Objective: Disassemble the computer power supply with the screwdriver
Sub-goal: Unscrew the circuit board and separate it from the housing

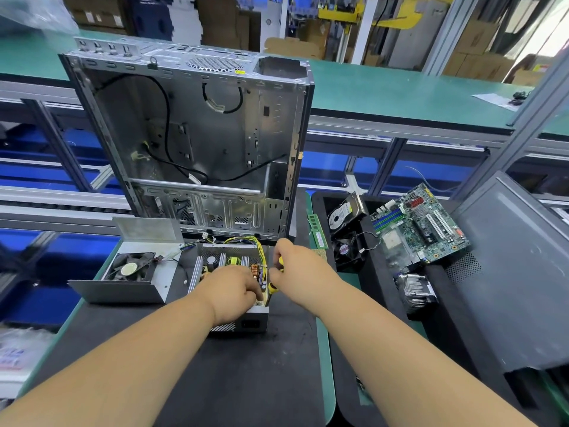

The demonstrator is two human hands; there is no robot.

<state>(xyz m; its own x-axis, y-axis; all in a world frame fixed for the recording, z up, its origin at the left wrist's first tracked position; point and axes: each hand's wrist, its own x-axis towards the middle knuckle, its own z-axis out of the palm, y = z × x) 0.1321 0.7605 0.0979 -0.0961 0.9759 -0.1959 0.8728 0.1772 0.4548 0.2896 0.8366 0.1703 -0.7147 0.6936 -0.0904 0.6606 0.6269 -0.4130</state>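
green-topped workbench (400, 87), aluminium frame post (520, 97), blue bins below (431, 174), stacked cardboard boxes (480, 47) behind

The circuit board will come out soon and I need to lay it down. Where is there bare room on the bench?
The black mat is bare between the forearms, in front of the power supply. Left is taken by the cover with fan, behind by the computer case, right by the motherboard and parts.
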